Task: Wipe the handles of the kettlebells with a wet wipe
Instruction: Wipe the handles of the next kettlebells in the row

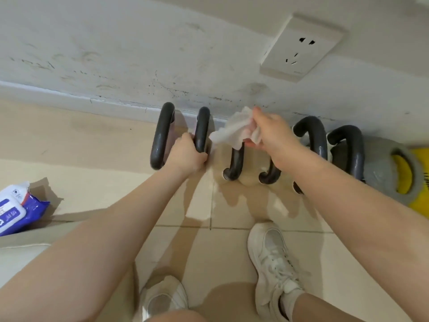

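Several kettlebells with dark curved handles stand in a row along the wall. My left hand (188, 153) grips one side of the leftmost handle (162, 135). My right hand (271, 131) pinches a crumpled white wet wipe (232, 131) just above the top of the middle handle (235, 163), whose upper part the wipe and hand hide. Further right stands a grey kettlebell (380, 168) with a dark handle (348, 147). A yellow kettlebell (417, 182) sits at the right edge.
A blue and white pack of wet wipes (18, 205) lies on a surface at the left. A white wall socket (301, 47) is above the kettlebells. My white sneakers (274, 263) stand on the beige tiled floor below.
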